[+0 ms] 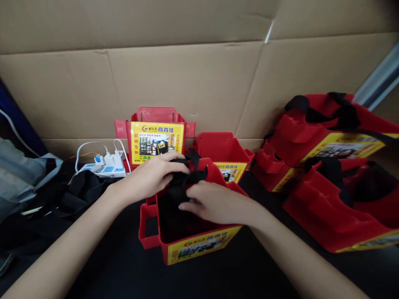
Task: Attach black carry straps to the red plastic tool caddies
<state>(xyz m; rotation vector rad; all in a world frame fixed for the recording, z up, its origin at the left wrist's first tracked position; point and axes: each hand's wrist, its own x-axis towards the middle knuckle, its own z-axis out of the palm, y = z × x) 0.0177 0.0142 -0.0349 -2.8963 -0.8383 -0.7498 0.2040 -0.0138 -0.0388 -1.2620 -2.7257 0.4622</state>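
A red plastic tool box (149,243) with a yellow printed label stands in front of me, its open top facing up. A black webbing strap (179,189) bunches at its back wall and hangs into it. From the left, my left hand (156,172) closes its fingers on the strap at the back rim. My right hand (215,203) reaches over the box opening with curled fingers, gripping the strap lower down. Its fingertips are partly hidden, and the box interior is dark.
More red boxes stand behind, one upright (157,114) and one lower (218,145). Strapped boxes (330,207) are stacked at right. A power strip (107,168) with plugged chargers and a pile of black straps (82,193) lie left. Cardboard (187,83) forms the back wall.
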